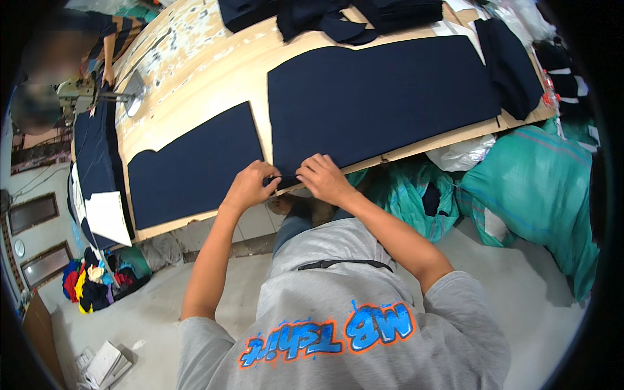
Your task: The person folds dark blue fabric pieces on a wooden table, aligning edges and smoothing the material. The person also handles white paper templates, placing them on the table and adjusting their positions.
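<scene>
- Pinching the near-left corner of the large navy panel [383,97]: left hand [249,184], thumb and fingers closed on dark cloth at the near edge of the surface.
- Right hand [323,179]: fingers bent over the same panel's near edge, just beside the left, gripping cloth there (its thumb is mostly hidden).
- Position of the large navy panel: flat on the wooden table [214,81], spread from the near edge toward the far edge, right of the middle.
- Small navy panel [198,166]: flat along the near edge toward the near-left corner; a strip of bare wood separates the 2 panels for most of their height.
- Surrounding items: dark cloth pile [390,13] at the far edge; folded dark cloth [510,68] along the right edge, against the large navy panel; sewing machine [75,91] beyond the left edge, with a co-worker's hand [108,75] near it.
- Risk 1: skewed cloth. Cause: unequal pull from the 2 hands at the corner.
- Risk 2: panel sliding off the near edge. Cause: a tug toward the body, since no weight is visible on it.
- Risk 3: shifting the small navy panel. Cause: the left wrist brushing its near-right corner.
- Caution: whether the pinched cloth is folded or single cannot be told.
</scene>
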Motion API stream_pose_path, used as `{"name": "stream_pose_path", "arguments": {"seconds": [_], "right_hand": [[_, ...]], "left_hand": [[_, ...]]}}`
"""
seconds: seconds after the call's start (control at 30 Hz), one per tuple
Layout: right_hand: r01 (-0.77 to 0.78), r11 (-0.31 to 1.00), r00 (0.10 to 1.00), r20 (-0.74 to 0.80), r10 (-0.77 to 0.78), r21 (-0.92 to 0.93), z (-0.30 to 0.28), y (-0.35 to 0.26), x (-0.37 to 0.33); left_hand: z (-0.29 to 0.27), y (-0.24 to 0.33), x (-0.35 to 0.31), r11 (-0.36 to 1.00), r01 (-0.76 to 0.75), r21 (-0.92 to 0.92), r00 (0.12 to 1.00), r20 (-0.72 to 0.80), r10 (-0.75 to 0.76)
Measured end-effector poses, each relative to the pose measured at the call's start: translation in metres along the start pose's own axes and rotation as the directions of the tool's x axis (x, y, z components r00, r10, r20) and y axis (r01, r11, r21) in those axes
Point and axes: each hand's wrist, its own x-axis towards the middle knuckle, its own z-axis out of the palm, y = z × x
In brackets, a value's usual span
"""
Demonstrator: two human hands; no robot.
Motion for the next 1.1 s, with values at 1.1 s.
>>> {"name": "stream_pose_path", "arguments": {"seconds": [1.1], "right_hand": [[-0.601,0.524,0.799,-0.469,0.376,-0.603,-0.245,0.225,-0.121]], "left_hand": [[-0.118,0.059,0.067,0.788,-0.353,0.505,0.815,-0.248,0.524]]}}
